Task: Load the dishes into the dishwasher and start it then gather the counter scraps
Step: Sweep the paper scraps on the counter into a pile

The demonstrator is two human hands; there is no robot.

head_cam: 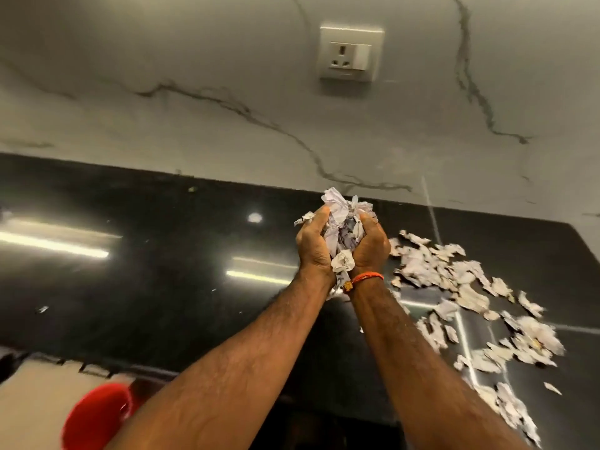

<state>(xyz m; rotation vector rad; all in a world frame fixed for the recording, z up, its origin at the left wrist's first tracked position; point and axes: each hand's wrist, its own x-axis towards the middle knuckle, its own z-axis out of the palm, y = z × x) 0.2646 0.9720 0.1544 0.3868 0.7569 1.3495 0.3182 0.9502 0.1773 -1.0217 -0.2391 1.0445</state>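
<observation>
A bunch of crumpled white paper scraps (341, 222) is held above the black counter (162, 287), cupped between both hands. My left hand (313, 246) curls round its left side and my right hand (370, 246), with an orange thread at the wrist, curls round its right side. Paper sticks out above the fingertips and below the heels of the hands. Several more torn paper scraps (461, 287) lie scattered on the counter to the right, running toward the front right edge.
A marbled grey wall (194, 76) with a white socket (350, 53) rises behind the counter. A red bin (97, 417) stands on the floor at the lower left, below the counter edge. A few tiny bits (42, 309) lie on the counter's left half.
</observation>
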